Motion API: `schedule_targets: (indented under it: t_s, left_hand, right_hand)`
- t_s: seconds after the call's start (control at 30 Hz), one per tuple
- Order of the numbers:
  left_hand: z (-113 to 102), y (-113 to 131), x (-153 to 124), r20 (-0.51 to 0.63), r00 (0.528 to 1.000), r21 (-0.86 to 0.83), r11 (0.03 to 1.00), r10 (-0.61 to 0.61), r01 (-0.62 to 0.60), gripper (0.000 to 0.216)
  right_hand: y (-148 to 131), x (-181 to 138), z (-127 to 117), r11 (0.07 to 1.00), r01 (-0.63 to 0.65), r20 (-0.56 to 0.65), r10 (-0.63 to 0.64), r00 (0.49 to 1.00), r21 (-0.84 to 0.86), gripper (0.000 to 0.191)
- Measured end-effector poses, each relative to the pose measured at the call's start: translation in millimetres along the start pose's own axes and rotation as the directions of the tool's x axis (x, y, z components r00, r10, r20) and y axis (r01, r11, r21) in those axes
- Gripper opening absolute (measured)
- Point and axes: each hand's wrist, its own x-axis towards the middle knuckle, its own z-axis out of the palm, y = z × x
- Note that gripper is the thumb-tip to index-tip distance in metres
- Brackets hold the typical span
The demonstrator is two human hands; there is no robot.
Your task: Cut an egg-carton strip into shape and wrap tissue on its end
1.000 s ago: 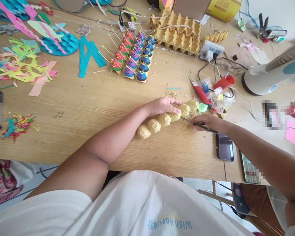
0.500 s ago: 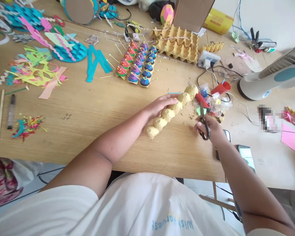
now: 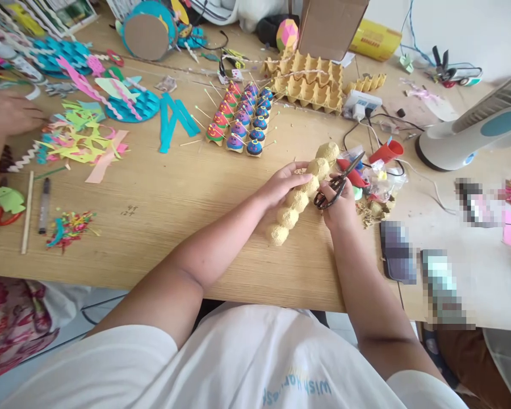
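Note:
My left hand grips a strip of yellow egg-carton cups that lies slantwise on the wooden table, fingers wrapped over its upper part. My right hand is closed on a pair of black-handled scissors, blades pointing up and to the right, right beside the strip. Crumbs of carton lie on the table around both hands.
Painted carton cups with pins stand behind. Egg trays, a power strip, a red cone, a fan and two phones are at the right. Coloured paper cutouts, a marker and another person's hand are at the left.
My right hand has brought the scissors from the table up against the carton strip, and my left hand has turned the strip more upright. Another person's hand has come into view at the left.

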Motion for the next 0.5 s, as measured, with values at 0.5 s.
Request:
schedule_targets:
  t_s: [0.5]
  left_hand:
    - [-0.4,-1.3,-2.7,-0.011,1.000,0.018,1.000,0.001,-0.001,0.045]
  right_hand:
    - [2.1,-4.4,4.1,0.941,-0.126,0.037,0.121,0.992,0.313,0.060]
